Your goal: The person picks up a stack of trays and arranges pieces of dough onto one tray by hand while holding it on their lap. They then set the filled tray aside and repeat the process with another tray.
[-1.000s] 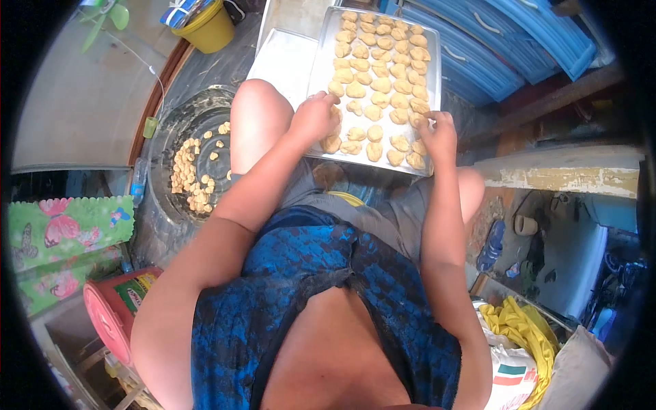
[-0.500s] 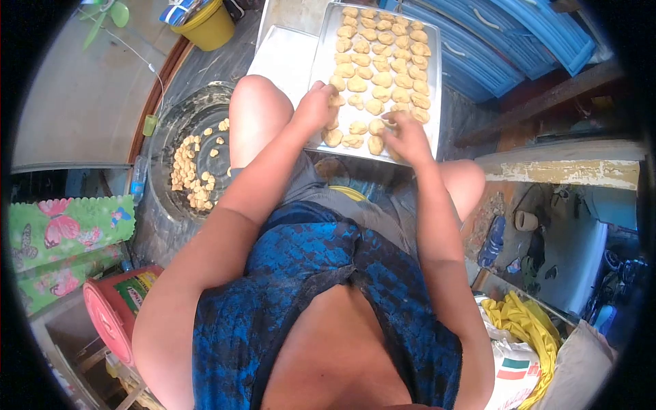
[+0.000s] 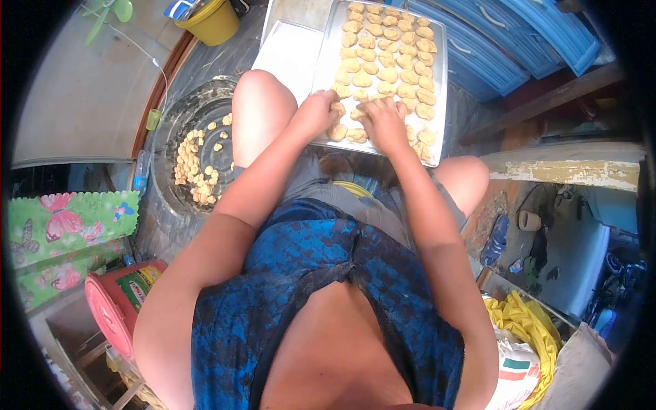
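A metal baking tray [image 3: 438, 82] stands in front of my knees, covered with rows of pale yellow dough pieces [image 3: 387, 75]. At its near left corner, my left hand [image 3: 316, 115] has its fingers closed around a dough piece [image 3: 337, 108], partly hidden by them. My right hand [image 3: 387, 124] reaches over the near rows, its fingers bent down onto another dough piece [image 3: 357, 114]. Just below the hands, two flattened pieces lie by the near rim, one of them a rounded dough piece [image 3: 356, 135].
On the floor at left, a round black basin [image 3: 164, 184] holds many small dough lumps [image 3: 188, 160]. A white tray [image 3: 290, 58] lies left of the baking tray. Behind are blue drawers [image 3: 471, 48] and a yellow bucket [image 3: 213, 24]. A red-pink tub [image 3: 109, 311] is at lower left.
My right hand has moved left across the near rows, closer to my left hand, uncovering dough pieces at the near right. My left hand stays at the tray's left edge.
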Demonstrator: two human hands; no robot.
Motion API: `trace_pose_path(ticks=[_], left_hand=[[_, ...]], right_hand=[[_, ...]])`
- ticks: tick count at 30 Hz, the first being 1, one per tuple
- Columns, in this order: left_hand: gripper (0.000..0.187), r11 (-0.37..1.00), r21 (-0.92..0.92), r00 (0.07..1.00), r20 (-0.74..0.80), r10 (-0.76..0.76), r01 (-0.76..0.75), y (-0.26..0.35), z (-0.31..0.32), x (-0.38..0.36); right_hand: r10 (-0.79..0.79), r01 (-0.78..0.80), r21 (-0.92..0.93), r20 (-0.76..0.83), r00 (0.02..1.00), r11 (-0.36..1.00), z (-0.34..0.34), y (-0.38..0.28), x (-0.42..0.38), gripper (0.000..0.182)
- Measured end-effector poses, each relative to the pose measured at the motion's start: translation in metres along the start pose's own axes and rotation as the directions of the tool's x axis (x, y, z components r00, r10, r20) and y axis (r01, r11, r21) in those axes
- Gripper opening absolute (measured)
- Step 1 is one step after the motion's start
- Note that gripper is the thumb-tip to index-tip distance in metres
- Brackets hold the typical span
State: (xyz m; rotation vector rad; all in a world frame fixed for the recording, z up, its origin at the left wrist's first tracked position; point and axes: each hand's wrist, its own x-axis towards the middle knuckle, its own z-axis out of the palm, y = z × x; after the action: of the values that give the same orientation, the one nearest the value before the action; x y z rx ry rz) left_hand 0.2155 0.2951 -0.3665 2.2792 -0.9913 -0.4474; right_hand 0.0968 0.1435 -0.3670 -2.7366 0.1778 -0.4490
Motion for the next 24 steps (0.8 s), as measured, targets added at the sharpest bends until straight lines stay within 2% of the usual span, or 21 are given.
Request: trace_pose_path(ticks=[2,4,6,7,8,9,11,12,13,15,18,20,21,23,24], left_hand=[[0.034,0.999,-0.043,0.995,-0.104,-0.01,0.006,0.001,0.002,0.004],[0.034,0.999,-0.042,0.991,-0.131,-0.017,0.012,0.004,0.002,0.002],[0.035,0.999,-0.04,0.988,-0.154,-0.025,0.019,0.008,-0.002,-0.005],[0.034,0.998,0.042,0.978,-0.2,0.051,-0.043,0.011,-0.004,-0.009],[0.034,0.987,0.123,0.962,-0.239,0.128,-0.101,0.014,-0.005,-0.011],[0.034,0.988,0.115,0.964,-0.234,0.126,-0.101,0.017,-0.004,-0.01],[0.033,0.921,0.224,0.927,-0.131,0.352,-0.318,0.02,0.0,-0.007],[0.033,0.922,0.219,0.927,-0.128,0.352,-0.32,0.021,0.006,-0.004],[0.032,0.907,0.239,0.924,-0.077,0.375,-0.348,0.023,0.012,0.001],[0.031,0.888,0.256,0.916,-0.019,0.4,-0.383,0.026,0.021,0.005],[0.032,0.869,0.308,0.907,-0.039,0.419,-0.388,0.037,0.025,0.007],[0.034,0.854,0.252,0.884,0.016,0.467,-0.455,0.047,0.024,0.0],[0.034,0.85,0.256,0.881,0.014,0.473,-0.46,0.05,0.024,-0.003],[0.034,0.784,0.254,0.822,0.11,0.558,-0.566,0.054,0.028,-0.015],[0.031,0.761,0.274,0.803,0.089,0.589,-0.588,0.052,0.035,-0.019]], right_hand=[[0.007,-0.007,0.006,-0.013,1.0,1.0,-0.002,-0.003,0.002,0.023],[0.011,-0.011,0.01,-0.031,0.999,1.0,-0.01,0.001,0.005,0.023],[0.087,-0.073,0.142,-0.09,0.992,0.987,-0.027,0.021,-0.003,0.027],[0.089,-0.075,0.141,-0.09,0.992,0.987,-0.039,0.027,-0.009,0.027],[0.212,-0.21,0.137,-0.005,0.977,0.968,-0.052,0.033,-0.017,0.026],[0.334,-0.343,0.12,0.083,0.939,0.932,-0.061,0.038,-0.024,0.025],[0.347,-0.359,0.052,0.155,0.925,0.932,-0.059,0.05,-0.035,0.025],[0.353,-0.36,-0.011,0.216,0.91,0.933,-0.056,0.054,-0.038,0.025],[0.357,-0.362,-0.014,0.214,0.909,0.932,-0.053,0.056,-0.036,0.025],[0.394,-0.405,0.131,0.107,0.913,0.905,-0.041,0.056,-0.031,0.024],[0.388,-0.387,0.075,0.009,0.922,0.919,-0.039,0.049,-0.025,0.023],[0.357,-0.357,0.017,-0.086,0.93,0.934,-0.044,0.053,-0.026,0.027],[0.357,-0.357,0.016,-0.094,0.93,0.934,-0.052,0.056,-0.029,0.027],[0.435,-0.433,0.064,-0.025,0.9,0.899,-0.072,0.061,-0.045,0.032],[0.425,-0.425,0.069,0.02,0.905,0.903,-0.074,0.069,-0.055,0.036]])
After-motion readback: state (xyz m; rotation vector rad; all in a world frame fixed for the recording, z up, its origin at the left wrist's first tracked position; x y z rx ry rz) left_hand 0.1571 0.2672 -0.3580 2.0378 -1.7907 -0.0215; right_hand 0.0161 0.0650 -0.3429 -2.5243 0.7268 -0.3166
